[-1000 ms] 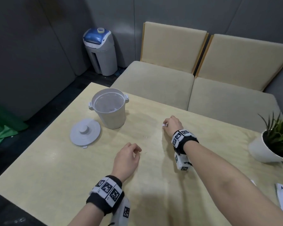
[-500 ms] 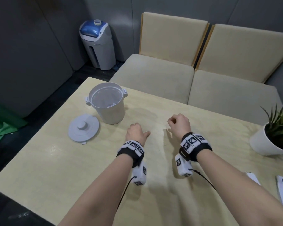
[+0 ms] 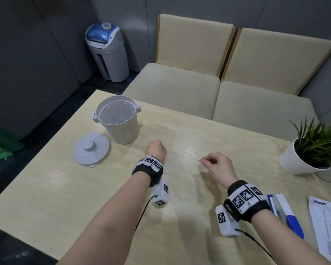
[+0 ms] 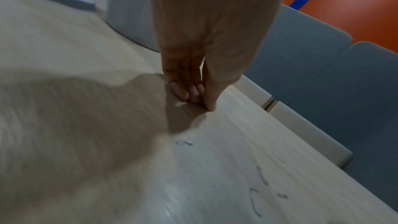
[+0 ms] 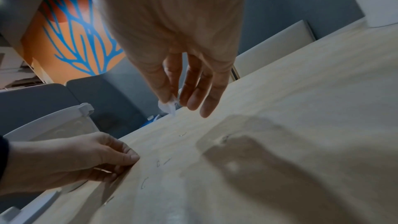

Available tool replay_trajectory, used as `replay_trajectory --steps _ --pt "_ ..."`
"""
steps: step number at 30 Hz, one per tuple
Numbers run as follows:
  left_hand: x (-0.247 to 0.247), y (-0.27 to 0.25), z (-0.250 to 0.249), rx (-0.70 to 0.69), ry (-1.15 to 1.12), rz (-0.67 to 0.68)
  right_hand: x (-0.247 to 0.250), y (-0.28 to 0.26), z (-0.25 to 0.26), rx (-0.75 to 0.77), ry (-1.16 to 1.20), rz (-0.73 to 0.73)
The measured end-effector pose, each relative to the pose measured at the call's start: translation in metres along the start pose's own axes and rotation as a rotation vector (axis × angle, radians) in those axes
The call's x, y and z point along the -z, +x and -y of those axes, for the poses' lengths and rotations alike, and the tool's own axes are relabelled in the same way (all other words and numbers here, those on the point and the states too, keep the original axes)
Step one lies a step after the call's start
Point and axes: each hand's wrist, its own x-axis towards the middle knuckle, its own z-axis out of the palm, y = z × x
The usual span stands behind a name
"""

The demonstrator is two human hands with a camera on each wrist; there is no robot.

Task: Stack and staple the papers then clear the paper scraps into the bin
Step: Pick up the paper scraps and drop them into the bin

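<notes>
My right hand [image 3: 203, 161] hovers just above the wooden table [image 3: 46, 188], right of centre, thumb and forefinger pinching a small white paper scrap [image 5: 169, 106]; its other fingers [image 5: 206, 101] hang straight. My left hand [image 3: 156, 149] is curled with its fingertips [image 4: 183, 93] and thumb drawn together on the tabletop just in front of the open white bin [image 3: 118, 121]. A thin pale sliver [image 5: 101, 169] shows between them. Several loose staples [image 4: 262, 175] lie between the two hands. The printed papers [image 3: 327, 226] and the blue-and-white stapler [image 3: 283, 213] lie at the near right.
The bin's round lid [image 3: 91, 148] lies flat to its left. A potted plant [image 3: 302, 159] stands at the right edge. Beige bench seats [image 3: 176, 88] run behind the table, and a grey-and-blue floor appliance [image 3: 107, 50] stands in the corner.
My left hand has reached forward from the near table to the spot in front of the bin. My right hand has drawn back and to the right, holding the scrap.
</notes>
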Motion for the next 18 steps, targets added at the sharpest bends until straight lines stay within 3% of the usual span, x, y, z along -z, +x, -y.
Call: replay_trajectory --steps 4,7,12,18 --pt "0.003 0.001 0.011 -0.092 0.028 0.041 -0.002 -0.006 -0.002 -0.029 0.066 0.046" --pt "0.006 -0.005 0.025 -0.152 0.003 0.027 -0.001 -0.002 0.006 -0.126 0.248 0.057" --pt "0.022 -0.024 0.048 -0.105 -0.252 -0.071 -0.008 0.017 0.039 -0.242 0.482 0.121" --pt "0.066 -0.057 0.064 -0.121 -0.464 -0.142 -0.029 0.063 0.154 0.022 0.470 0.329"
